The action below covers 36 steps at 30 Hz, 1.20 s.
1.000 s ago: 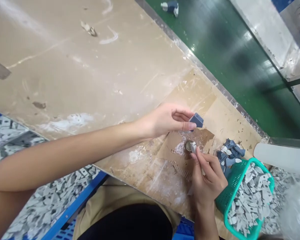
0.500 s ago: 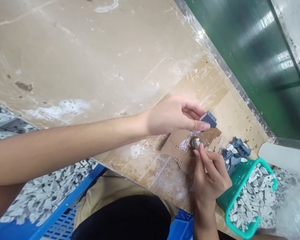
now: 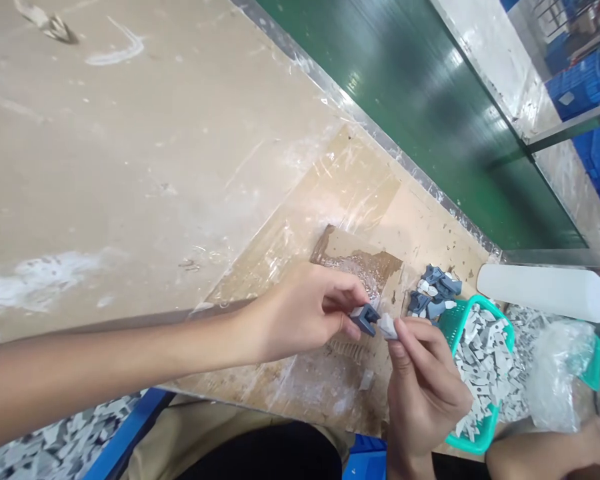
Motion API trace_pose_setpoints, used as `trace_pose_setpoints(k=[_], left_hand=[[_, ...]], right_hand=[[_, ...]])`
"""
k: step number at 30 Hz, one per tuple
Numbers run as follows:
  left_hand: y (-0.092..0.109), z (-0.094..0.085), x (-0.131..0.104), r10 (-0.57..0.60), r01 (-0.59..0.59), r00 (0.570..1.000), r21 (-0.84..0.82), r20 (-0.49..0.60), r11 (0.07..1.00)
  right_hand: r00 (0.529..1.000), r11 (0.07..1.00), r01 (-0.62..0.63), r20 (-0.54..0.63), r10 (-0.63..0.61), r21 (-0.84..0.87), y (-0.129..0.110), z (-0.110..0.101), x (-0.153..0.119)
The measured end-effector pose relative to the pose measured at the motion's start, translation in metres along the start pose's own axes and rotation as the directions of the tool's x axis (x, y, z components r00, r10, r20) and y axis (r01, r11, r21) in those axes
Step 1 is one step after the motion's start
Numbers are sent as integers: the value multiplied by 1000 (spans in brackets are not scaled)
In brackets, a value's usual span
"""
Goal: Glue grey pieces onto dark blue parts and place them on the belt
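My left hand pinches a dark blue-grey plastic part between thumb and fingers, its hollow side showing. Close to its right, my right hand holds a small white plastic piece between thumb and forefinger. The two pieces almost meet; whether they touch I cannot tell. Beneath the hands lies a worn, wet-looking cardboard piece on the bench. A small pile of blue-grey and white parts sits beyond my right hand.
A green basket full of grey-white pieces stands at the right, near a white bottle and a clear plastic bag. Another person's arm shows at lower right. A green belt surface runs behind the bench edge. A blue crate of pieces is at lower left.
My left hand has lowered the blue-grey part towards my right hand. The white piece has been lifted from a small round dish over the cardboard. The view has shifted right.
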<state>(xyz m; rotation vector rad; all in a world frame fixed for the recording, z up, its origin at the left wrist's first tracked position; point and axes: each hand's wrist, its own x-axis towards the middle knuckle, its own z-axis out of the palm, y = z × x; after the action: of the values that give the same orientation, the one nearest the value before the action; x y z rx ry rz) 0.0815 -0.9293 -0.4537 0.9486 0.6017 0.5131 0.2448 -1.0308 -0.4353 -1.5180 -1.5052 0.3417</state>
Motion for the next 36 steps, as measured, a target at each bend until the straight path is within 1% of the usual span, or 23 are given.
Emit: trace_pose_setpoints(k=[2,4,9,12,15,17,18,20,21,22,23,25,26,28,30,32,34,35,36], left_hand=[[0,0,-1,7,-7,1000,15,5,1000],[0,0,-3,41,-41,999,35,3,999],[-1,1,-6,134,-128,989,108,-55,986],[-2,2,-7,156,-141,983,142,-97,980],[-3,2,-6,140,-118,982,167,-125,979],[-3,-1,-3,94,-80,989,120,-115,990],[-2,-4,-1,71,-63,992,75,-102,995],[2,-10,3,45,-46,998,-36,-49,998],[5,-13,5,35,-37,999,-101,-22,994],[8,-16,6,25,-25,1000,-175,-5,984],[12,-19,7,7,-7,1000,-249,-1,969],[20,-24,7,-48,34,998,-366,-32,930],[23,-25,8,-75,46,996,-405,-57,913],[27,-27,9,-110,56,989,-436,-98,898],[28,-28,10,-140,75,982,-427,-124,901],[23,-27,10,-162,89,975,-399,-154,913],[17,-26,9,-169,88,966,-363,-198,928],[15,-24,8,-172,86,959,-347,-224,934],[15,-23,8,-176,85,951,-330,-256,940]], right_hand=[[999,1000,7,43,-6,-23,0,-1,0],[998,999,19,58,-17,-40,0,-2,1],[993,998,57,101,-53,-29,-4,2,1],[990,998,44,136,-38,-43,-9,7,-1],[989,996,38,142,-27,-79,-13,12,1],[988,994,43,152,-28,-96,-14,14,7],[984,994,39,175,-20,-102,-15,13,11],[973,993,21,229,6,-112,-15,10,20],[972,994,13,236,15,-113,-16,8,23],[977,994,6,214,18,-112,-17,5,26],[986,994,-8,164,27,-113,-17,2,26],[998,990,-70,-4,70,-124,-19,-5,23],[990,985,-117,-97,105,-127,-20,-8,20],[950,975,-197,-265,164,-101,-19,-15,12],[901,975,-217,-395,178,-56,-15,-26,5],[845,979,-198,-515,146,-48,-6,-43,1],[778,974,-195,-624,81,-117,7,-68,0],[775,960,-209,-631,48,-184,15,-84,2],[807,936,-226,-590,25,-269,23,-100,4]])
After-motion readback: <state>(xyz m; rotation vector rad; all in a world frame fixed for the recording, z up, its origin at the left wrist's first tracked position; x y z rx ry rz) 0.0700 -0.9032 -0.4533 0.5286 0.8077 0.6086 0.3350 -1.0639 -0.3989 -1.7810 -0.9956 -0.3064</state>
